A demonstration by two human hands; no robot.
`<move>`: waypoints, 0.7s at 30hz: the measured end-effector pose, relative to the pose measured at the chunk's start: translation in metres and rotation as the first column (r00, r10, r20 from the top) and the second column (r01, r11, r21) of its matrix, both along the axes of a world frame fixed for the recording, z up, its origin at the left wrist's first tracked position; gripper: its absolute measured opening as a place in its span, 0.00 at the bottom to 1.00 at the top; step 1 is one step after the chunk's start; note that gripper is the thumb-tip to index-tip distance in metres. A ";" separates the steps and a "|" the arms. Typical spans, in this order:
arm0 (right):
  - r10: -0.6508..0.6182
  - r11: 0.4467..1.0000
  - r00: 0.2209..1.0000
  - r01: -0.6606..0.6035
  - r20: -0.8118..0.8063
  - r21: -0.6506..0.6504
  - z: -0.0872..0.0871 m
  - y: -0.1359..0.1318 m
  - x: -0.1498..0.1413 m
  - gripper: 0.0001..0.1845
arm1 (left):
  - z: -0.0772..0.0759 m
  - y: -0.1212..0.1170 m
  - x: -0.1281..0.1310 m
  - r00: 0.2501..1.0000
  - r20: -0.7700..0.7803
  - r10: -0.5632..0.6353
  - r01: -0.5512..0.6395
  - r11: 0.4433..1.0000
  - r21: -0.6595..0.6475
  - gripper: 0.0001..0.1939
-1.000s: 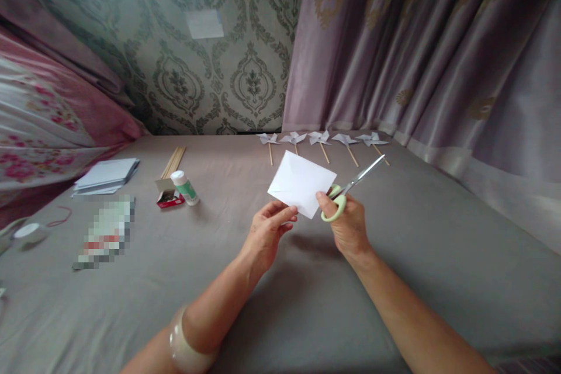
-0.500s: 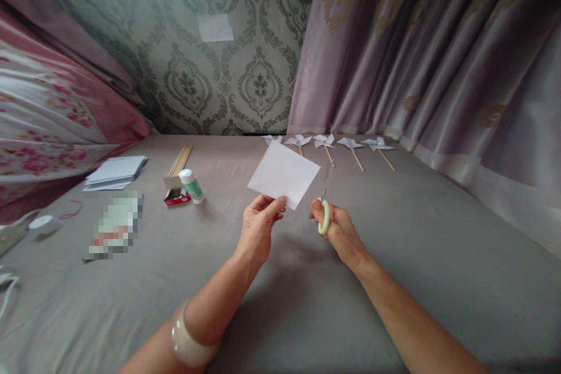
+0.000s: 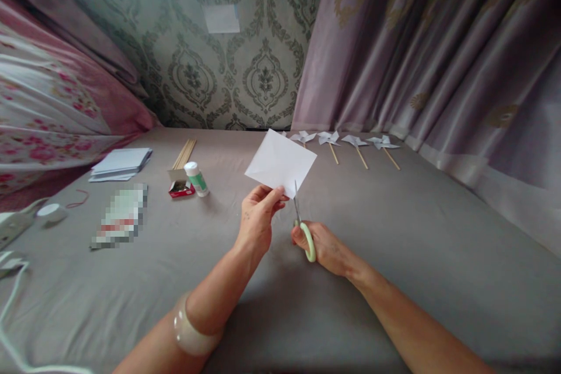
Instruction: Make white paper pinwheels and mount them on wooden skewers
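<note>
A square sheet of white paper (image 3: 280,160) is pinched along its lower edge by my left hand (image 3: 259,213), thumb on top. The sheet is tilted so that one corner points toward me. My right hand (image 3: 322,245) grips scissors (image 3: 309,241) with pale green handles. Their blades point up at the paper's near corner, one blade showing in front of the sheet. I cannot tell whether they have cut into it. Behind the paper, several white paper pinwheels (image 3: 328,138) on wooden sticks lie in a row, one mostly hidden by the sheet.
On the left are a stack of paper (image 3: 121,163), wooden sticks (image 3: 184,153), a small red box (image 3: 181,189), a white-and-green bottle (image 3: 197,179) and a blurred packet (image 3: 120,216). A power strip (image 3: 15,225) and white cable (image 3: 13,342) lie at the left edge.
The scissors in my right hand have moved left and down, bringing their blades from beside the paper to its near corner. My left hand keeps its hold. The view has shifted slightly.
</note>
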State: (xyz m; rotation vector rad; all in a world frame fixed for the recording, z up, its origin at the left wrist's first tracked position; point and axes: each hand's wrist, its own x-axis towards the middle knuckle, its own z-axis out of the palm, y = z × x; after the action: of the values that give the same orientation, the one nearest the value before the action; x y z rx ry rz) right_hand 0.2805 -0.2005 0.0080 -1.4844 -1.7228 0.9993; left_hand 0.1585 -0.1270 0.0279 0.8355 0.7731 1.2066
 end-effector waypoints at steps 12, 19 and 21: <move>-0.049 0.998 0.997 0.048 -0.054 -0.031 0.003 0.000 -0.003 0.30 | -0.003 -0.004 0.003 1.000 0.012 -0.007 0.007 1.000 -0.001 0.10; -0.064 0.997 0.995 0.060 -0.082 -0.058 0.002 0.001 -0.003 0.28 | -0.005 -0.003 0.003 1.000 0.012 -0.008 0.008 1.000 0.003 0.11; -0.071 0.996 0.994 0.066 -0.080 -0.060 0.002 0.001 -0.002 0.28 | -0.005 -0.003 0.003 1.000 0.011 -0.009 0.008 1.000 0.005 0.11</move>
State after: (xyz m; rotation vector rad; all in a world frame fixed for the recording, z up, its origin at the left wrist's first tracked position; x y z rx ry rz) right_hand 0.2781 -0.1997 0.0098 -1.5065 -1.5873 1.0669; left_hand 0.1611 -0.1300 0.0228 0.8346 0.7570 1.2051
